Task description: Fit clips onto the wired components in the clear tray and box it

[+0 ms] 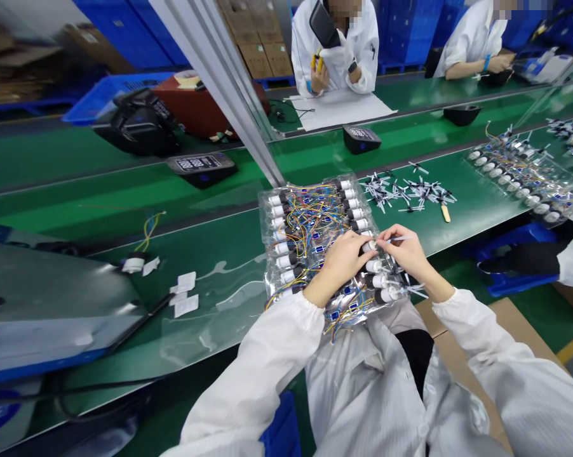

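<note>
A clear plastic tray (268, 254) lies before me, with rows of white-and-black cylinders that look like small motors, coloured wires and small blue parts. My left hand (344, 257) reaches over the tray, its thumb and fingers closed around a white cylinder (370, 245) in the right-hand row. Just beside it, my right hand (405, 252) pinches a small part with a thin white blade (403, 238) against that cylinder's end. The fingers partly hide where the two meet. Similar white-bladed parts (414, 289) stick out at the tray's lower right corner.
Loose black-and-white bladed pieces (410, 192) and a tool with a pale yellow handle (445, 213) lie beyond my right hand. A metal post (229, 89) rises behind the tray. Left are white labels (185, 295) and a wired cylinder (134, 262). Co-workers (334, 51) sit opposite.
</note>
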Available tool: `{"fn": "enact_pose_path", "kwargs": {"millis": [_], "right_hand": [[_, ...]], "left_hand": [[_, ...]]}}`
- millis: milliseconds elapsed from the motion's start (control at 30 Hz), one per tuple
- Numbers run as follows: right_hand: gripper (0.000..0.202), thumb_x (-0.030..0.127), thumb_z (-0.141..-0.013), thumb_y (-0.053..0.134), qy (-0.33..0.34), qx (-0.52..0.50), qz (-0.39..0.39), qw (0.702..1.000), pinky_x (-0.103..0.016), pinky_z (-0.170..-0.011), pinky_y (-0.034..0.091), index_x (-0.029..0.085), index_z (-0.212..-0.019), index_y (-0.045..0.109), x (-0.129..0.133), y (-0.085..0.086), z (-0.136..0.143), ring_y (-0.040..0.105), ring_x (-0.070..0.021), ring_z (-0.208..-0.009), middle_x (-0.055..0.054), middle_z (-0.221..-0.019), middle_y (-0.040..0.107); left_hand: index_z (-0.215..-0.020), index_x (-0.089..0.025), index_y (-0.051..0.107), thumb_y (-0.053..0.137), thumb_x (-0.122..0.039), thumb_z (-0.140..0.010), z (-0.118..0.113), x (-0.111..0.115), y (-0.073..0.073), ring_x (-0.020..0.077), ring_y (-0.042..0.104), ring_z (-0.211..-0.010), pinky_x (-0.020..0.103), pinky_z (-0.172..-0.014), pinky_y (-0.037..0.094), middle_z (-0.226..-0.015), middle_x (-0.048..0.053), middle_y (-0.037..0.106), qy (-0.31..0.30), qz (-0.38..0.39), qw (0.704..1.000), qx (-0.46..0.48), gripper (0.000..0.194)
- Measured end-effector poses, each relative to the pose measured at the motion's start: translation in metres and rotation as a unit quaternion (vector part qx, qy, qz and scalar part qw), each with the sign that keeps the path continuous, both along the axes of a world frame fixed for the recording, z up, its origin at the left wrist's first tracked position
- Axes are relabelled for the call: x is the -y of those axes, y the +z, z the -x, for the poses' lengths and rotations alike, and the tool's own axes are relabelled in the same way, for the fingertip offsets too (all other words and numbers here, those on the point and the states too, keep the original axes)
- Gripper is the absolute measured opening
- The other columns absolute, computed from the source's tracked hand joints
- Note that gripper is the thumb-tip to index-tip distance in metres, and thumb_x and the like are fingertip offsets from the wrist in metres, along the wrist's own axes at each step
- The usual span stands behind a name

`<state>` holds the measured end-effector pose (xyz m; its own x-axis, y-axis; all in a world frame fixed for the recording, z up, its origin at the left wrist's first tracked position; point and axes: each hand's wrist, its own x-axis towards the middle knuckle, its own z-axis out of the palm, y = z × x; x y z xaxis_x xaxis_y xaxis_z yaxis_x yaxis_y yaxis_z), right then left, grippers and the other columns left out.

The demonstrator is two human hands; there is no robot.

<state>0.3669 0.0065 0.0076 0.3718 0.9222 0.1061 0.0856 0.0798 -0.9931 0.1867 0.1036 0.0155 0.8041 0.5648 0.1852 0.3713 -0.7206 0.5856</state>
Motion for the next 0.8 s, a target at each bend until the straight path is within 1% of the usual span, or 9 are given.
{"fn": "enact_pose_path", "kwargs": {"millis": [67, 167, 267, 367, 467, 633, 800], "right_hand": [[0.035, 0.044, -0.079, 0.086, -0.012, -0.014, -0.005, 1.000, -0.033, -0.082, 0.054, 0.022, -0.080, 0.059, 0.000, -0.002, 0.001, 0.068, -0.0177, -0.086, -0.003, -0.089, 0.073], [0.036, 0.045, -0.078, 0.087, -0.006, -0.035, 0.012, 0.999, -0.033, -0.083, 0.054, 0.021, -0.080, 0.060, 0.001, -0.005, 0.003, 0.068, -0.0177, -0.085, -0.003, -0.089, 0.074], [0.037, 0.046, -0.077, 0.087, -0.014, -0.056, 0.016, 0.998, -0.034, -0.084, 0.055, 0.021, -0.081, 0.060, 0.002, -0.012, 0.004, 0.068, -0.0178, -0.084, -0.003, -0.090, 0.075], [0.039, 0.046, -0.074, 0.090, -0.026, -0.069, 0.014, 0.997, -0.035, -0.084, 0.055, 0.022, -0.080, 0.060, 0.002, -0.018, 0.005, 0.069, -0.0182, -0.084, -0.003, -0.088, 0.075], [0.042, 0.047, -0.071, 0.092, -0.036, -0.075, 0.018, 0.996, -0.035, -0.082, 0.056, 0.022, -0.078, 0.059, 0.001, -0.020, 0.006, 0.069, -0.0186, -0.081, -0.003, -0.085, 0.076], [0.044, 0.052, -0.071, 0.090, -0.049, -0.041, 0.030, 0.997, -0.036, -0.078, 0.057, 0.023, -0.075, 0.058, -0.002, -0.018, 0.006, 0.070, -0.0198, -0.079, -0.003, -0.081, 0.074], [0.035, 0.049, -0.078, 0.085, -0.025, 0.039, 0.038, 0.998, -0.035, -0.077, 0.055, 0.023, -0.078, 0.061, 0.000, -0.017, 0.004, 0.069, -0.0205, -0.080, -0.003, -0.083, 0.075]], "left_hand": [[-0.124, -0.024, 0.074, 0.072, -0.042, -0.095, 0.000, 0.000, 0.000, 0.0249, 0.065, -0.106, 0.038, -0.098, 0.054, -0.108, 0.009, 0.070, 0.003, 0.004, 1.000, 0.003, 0.034], [-0.124, -0.024, 0.074, 0.073, -0.041, -0.095, 0.000, 0.000, 0.001, 0.0250, 0.065, -0.106, 0.038, -0.097, 0.054, -0.107, 0.009, 0.070, -0.001, 0.006, 1.000, 0.003, 0.033], [-0.124, -0.024, 0.075, 0.073, -0.040, -0.095, 0.000, 0.000, 0.003, 0.0251, 0.066, -0.106, 0.038, -0.096, 0.054, -0.107, 0.009, 0.070, -0.001, 0.011, 1.000, 0.002, 0.033], [-0.123, -0.024, 0.075, 0.074, -0.038, -0.094, 0.000, 0.000, 0.003, 0.0250, 0.066, -0.104, 0.038, -0.094, 0.054, -0.107, 0.009, 0.071, 0.002, 0.017, 1.000, 0.006, 0.033], [-0.122, -0.024, 0.076, 0.075, -0.039, -0.094, -0.001, 0.000, 0.002, 0.0246, 0.066, -0.102, 0.037, -0.092, 0.053, -0.106, 0.008, 0.071, 0.006, 0.017, 1.000, 0.012, 0.032], [-0.122, -0.027, 0.077, 0.075, -0.040, -0.093, -0.003, 0.000, -0.003, 0.0241, 0.065, -0.099, 0.037, -0.091, 0.053, -0.102, 0.008, 0.069, 0.008, 0.004, 1.000, -0.002, 0.032], [-0.120, -0.024, 0.078, 0.074, -0.038, -0.094, -0.004, 0.002, -0.004, 0.0242, 0.064, -0.098, 0.036, -0.088, 0.051, -0.099, 0.008, 0.067, 0.011, 0.004, 1.000, -0.003, 0.030]]}}
